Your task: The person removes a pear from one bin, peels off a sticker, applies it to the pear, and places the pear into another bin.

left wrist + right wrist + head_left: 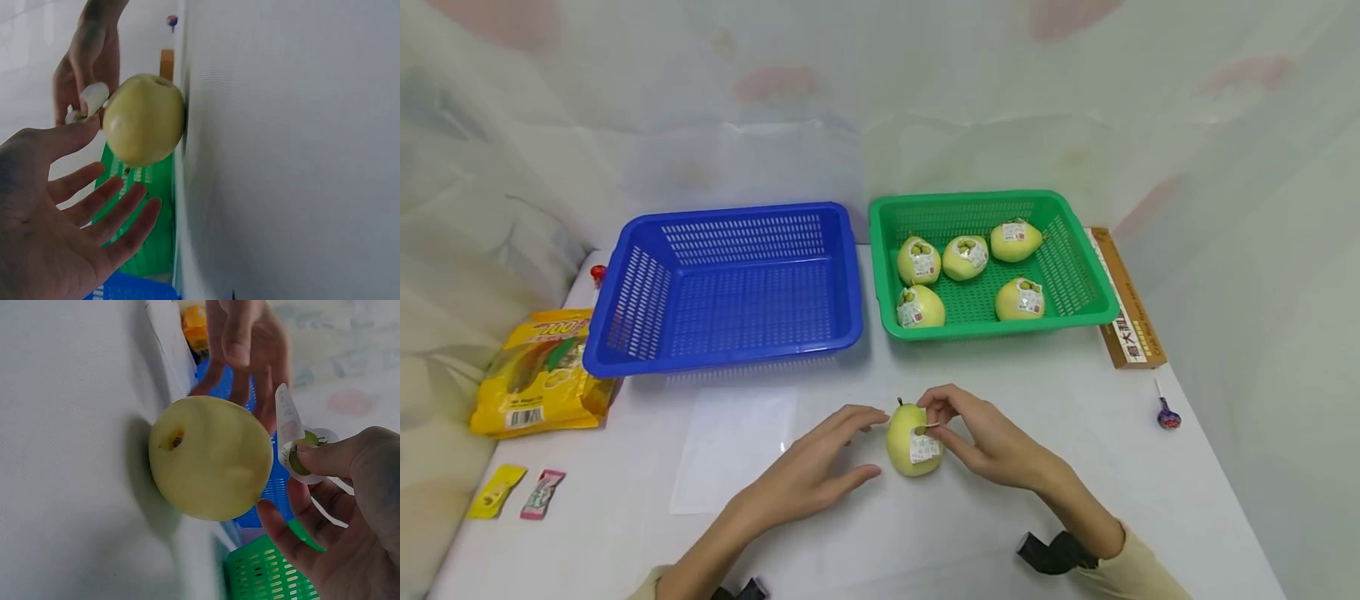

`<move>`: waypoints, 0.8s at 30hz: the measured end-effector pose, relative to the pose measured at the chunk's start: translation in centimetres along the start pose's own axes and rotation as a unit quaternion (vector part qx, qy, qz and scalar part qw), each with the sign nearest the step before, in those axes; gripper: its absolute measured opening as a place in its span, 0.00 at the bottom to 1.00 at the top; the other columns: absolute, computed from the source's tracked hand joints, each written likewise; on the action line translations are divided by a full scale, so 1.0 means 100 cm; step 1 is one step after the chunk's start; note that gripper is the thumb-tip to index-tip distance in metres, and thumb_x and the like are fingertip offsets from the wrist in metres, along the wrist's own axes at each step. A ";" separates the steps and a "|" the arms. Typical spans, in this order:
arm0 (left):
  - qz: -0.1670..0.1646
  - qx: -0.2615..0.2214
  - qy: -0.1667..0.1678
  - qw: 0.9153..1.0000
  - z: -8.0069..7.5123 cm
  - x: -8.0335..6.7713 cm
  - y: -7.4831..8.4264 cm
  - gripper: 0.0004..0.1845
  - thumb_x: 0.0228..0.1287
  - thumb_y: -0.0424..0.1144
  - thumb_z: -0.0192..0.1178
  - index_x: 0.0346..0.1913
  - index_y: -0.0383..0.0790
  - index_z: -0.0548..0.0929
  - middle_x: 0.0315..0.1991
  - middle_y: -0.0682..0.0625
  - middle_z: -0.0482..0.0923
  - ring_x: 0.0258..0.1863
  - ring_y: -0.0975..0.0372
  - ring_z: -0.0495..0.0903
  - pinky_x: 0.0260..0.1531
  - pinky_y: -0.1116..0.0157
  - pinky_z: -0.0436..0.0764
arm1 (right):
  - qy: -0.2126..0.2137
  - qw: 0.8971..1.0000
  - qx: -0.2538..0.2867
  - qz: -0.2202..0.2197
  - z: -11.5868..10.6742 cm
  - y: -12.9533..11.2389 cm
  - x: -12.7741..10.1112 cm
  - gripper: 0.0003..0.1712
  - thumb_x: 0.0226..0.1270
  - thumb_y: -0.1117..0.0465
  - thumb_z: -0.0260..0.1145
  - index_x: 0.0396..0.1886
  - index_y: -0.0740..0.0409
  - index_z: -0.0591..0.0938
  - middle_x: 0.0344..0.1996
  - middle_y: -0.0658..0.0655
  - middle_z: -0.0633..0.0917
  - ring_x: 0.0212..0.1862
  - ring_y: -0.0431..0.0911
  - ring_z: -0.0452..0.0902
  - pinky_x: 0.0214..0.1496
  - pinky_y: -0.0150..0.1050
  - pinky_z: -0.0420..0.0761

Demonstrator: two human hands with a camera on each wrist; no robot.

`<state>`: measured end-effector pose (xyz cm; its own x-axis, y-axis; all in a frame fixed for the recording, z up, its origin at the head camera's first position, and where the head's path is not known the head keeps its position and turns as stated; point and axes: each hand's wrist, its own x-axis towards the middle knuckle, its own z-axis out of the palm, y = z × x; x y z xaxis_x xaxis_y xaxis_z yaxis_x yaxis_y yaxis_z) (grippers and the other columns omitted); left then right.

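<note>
A yellow-green pear [901, 442] stands upright on the white table [1000, 517], near the front middle. A white printed sticker [923, 447] lies partly on its front. My right hand [934, 423] pinches the sticker's top edge between thumb and finger. In the right wrist view the sticker [284, 415] curls away from the pear [209, 456] in the right hand [300, 456]. My left hand [871, 443] is spread with relaxed fingers just left of the pear and holds nothing. In the left wrist view the left hand [119, 169] lies below the pear [144, 119].
An empty blue basket [722, 354] sits behind on the left. A green basket [992, 327] with several stickered pears sits on the right. A yellow bag [538, 371] and two sachets [497, 490] lie at the left, a brown box [1127, 308] and a lollipop [1167, 414] at the right.
</note>
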<state>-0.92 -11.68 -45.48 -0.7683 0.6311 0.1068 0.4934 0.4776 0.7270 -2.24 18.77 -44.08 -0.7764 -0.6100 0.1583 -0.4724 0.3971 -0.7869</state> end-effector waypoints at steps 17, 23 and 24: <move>0.015 -0.028 -0.013 0.999 0.017 0.030 -0.001 0.31 0.71 0.42 0.74 0.74 0.47 0.78 0.71 0.53 0.79 0.68 0.60 0.82 0.59 0.62 0.89 | 0.046 0.992 -0.089 -0.076 0.018 0.006 -0.003 0.23 0.72 0.69 0.75 0.62 0.59 0.77 0.49 0.49 0.83 0.50 0.38 0.80 0.52 0.38 0.89; 0.018 -0.023 -0.006 1.000 0.018 0.031 -0.001 0.29 0.70 0.42 0.75 0.71 0.45 0.80 0.70 0.53 0.79 0.64 0.62 0.84 0.61 0.63 0.89 | 0.080 0.992 -0.048 -0.089 0.024 0.009 -0.006 0.24 0.68 0.74 0.75 0.59 0.58 0.78 0.45 0.50 0.83 0.47 0.38 0.79 0.48 0.38 0.87; 0.018 -0.021 -0.005 1.000 0.018 0.031 -0.001 0.29 0.70 0.42 0.75 0.71 0.45 0.80 0.70 0.53 0.79 0.64 0.62 0.84 0.63 0.62 0.88 | 0.084 0.992 -0.034 -0.089 0.025 0.009 -0.007 0.24 0.68 0.76 0.74 0.59 0.58 0.78 0.44 0.51 0.83 0.46 0.38 0.79 0.47 0.38 0.86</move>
<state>-2.57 -8.67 -46.45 -0.7455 0.6543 0.1269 0.5035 0.4282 0.7504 -1.12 17.84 -46.38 -0.7337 -0.5544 0.3929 -0.6313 0.3423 -0.6959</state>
